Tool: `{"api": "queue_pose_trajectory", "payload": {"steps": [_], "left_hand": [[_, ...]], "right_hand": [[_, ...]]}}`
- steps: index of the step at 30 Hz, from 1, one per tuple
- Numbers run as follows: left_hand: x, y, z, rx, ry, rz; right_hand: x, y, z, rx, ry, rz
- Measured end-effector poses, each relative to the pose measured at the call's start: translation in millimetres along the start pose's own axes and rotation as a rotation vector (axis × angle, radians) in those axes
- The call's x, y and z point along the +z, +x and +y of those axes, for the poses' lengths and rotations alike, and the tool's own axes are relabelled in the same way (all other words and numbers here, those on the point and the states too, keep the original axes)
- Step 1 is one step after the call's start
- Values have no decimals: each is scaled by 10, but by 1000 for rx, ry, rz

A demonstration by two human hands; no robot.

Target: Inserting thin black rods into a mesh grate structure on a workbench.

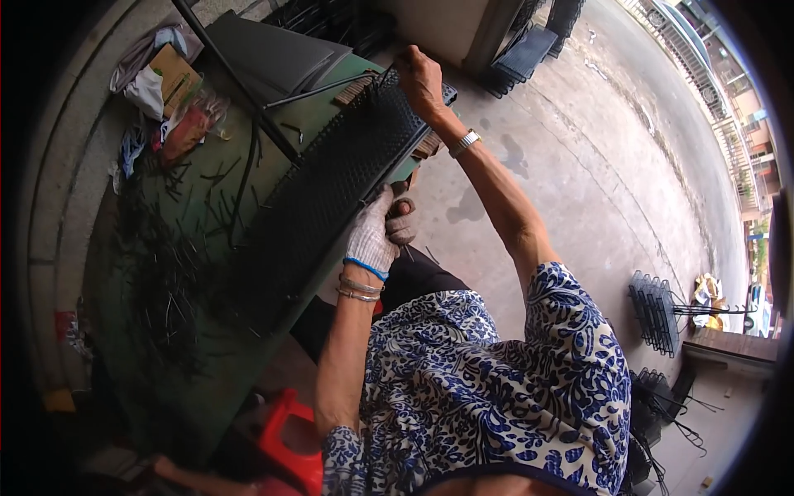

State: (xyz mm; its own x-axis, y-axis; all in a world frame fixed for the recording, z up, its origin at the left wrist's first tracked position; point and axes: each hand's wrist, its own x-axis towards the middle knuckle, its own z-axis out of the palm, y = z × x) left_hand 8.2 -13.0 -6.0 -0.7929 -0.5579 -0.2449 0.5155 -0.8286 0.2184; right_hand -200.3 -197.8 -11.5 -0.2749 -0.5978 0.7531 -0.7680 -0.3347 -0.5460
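A long black mesh panel (331,165) lies slanted across a green worktable (248,157). My left hand (382,225), in a whitish knit glove with a soiled thumb and fingers, is closed at the panel's near edge. One bare fingertip pokes out of the glove. Farther off, my bare right hand (422,83) is raised over the panel's far end, its fingers curled into a fist. What sits inside that fist is hidden. Beside it, a thin metal rod (318,89) runs leftward to a dark slanting bar (240,78) above the table.
Loose black wire pieces (174,289) litter the table's left side. A cardboard box (175,78), a clear plastic bag (198,120) and grey sheets (269,54) lie at the back. A red stool (289,438) stands below. Black racks (653,314) hang at right. Another person's arm (190,478) shows lower left.
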Motion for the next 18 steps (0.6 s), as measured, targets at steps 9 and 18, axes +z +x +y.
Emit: {"api": "queue_pose_trajectory", "payload": {"steps": [9,18], "left_hand": [[313,60,-179,182,227,486],[144,46,-91,140,296,287]], "right_hand": [[-54,103,-128,-36,-221,-323],[-24,91,-19,-61,-296,-610]]}}
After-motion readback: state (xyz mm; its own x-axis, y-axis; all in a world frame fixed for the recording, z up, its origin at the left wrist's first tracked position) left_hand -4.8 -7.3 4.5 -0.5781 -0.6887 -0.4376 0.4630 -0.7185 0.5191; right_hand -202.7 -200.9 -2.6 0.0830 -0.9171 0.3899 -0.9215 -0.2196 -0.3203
